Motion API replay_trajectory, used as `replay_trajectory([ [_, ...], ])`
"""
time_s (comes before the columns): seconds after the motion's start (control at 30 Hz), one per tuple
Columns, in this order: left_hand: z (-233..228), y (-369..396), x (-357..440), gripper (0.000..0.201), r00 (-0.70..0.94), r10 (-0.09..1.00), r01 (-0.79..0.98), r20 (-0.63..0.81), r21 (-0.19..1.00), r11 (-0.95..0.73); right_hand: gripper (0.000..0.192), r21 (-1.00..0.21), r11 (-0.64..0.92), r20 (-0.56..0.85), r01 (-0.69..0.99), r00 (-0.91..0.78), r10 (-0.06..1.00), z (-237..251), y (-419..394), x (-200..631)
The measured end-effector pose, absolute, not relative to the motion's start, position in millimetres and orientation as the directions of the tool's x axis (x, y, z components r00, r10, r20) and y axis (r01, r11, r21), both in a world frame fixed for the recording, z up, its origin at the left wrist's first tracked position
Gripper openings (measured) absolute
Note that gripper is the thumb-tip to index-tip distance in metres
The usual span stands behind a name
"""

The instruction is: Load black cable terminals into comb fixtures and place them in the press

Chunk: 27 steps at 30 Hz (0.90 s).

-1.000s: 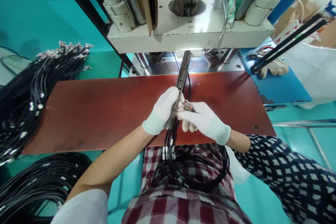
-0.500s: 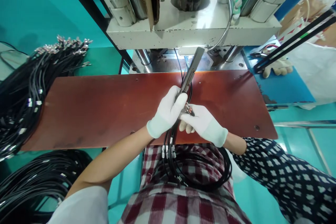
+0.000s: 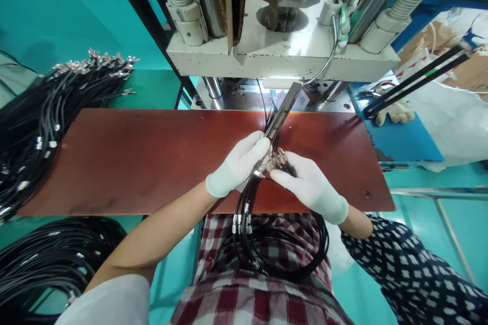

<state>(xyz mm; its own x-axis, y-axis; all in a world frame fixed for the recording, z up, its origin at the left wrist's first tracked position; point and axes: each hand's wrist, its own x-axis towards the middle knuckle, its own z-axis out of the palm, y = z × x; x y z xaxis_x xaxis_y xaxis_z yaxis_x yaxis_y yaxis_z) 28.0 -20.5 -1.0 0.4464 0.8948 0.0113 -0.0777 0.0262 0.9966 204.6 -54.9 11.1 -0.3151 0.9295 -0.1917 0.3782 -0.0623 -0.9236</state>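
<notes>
In a white glove, my left hand [image 3: 242, 160] is closed round the lower part of a long grey metal bar [image 3: 284, 111], which tilts up and away to the right. My right hand [image 3: 312, 185], also gloved, pinches a bunch of black cables by their metal-tipped ends [image 3: 280, 159], just right of the left fingers. From between the hands, black cables [image 3: 249, 195] with silver sleeves run down into a coil [image 3: 305, 271] on my lap. Thin wires [image 3: 264, 99] pass behind the bar. My fingers partly hide the bar's lower end.
Beneath my hands lies a reddish-brown board [image 3: 152, 157]. A white press plate [image 3: 236, 63] with metal posts stands just beyond it. Piled cables [image 3: 41, 132] lie at the left, with more coils [image 3: 57, 259] below. On the right, a blue surface [image 3: 412, 137] carries a used glove [image 3: 396, 111].
My right hand has drawn a little to the right and down from the left, so the cable ends show more. My left hand keeps the bar. The whole view has shifted slightly.
</notes>
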Motion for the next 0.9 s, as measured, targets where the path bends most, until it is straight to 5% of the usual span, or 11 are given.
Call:
replay_trajectory([
  [0.2,-2,-18,25,0.040,0.455,0.890,-0.042,0.036,0.999,-0.019,0.029,-0.895,-0.167,-0.288,0.412,-0.250,0.925,13,-51,207],
  [0.47,-4,-19,25,0.039,0.459,0.889,-0.057,0.000,0.998,0.030,0.029,-0.917,-0.333,-0.391,0.220,-0.333,0.858,15,-45,200],
  [0.9,-2,-27,31,0.039,0.343,0.938,-0.064,-0.049,0.995,0.076,0.021,-0.929,-0.276,-0.317,0.246,-0.147,0.937,14,-49,178],
])
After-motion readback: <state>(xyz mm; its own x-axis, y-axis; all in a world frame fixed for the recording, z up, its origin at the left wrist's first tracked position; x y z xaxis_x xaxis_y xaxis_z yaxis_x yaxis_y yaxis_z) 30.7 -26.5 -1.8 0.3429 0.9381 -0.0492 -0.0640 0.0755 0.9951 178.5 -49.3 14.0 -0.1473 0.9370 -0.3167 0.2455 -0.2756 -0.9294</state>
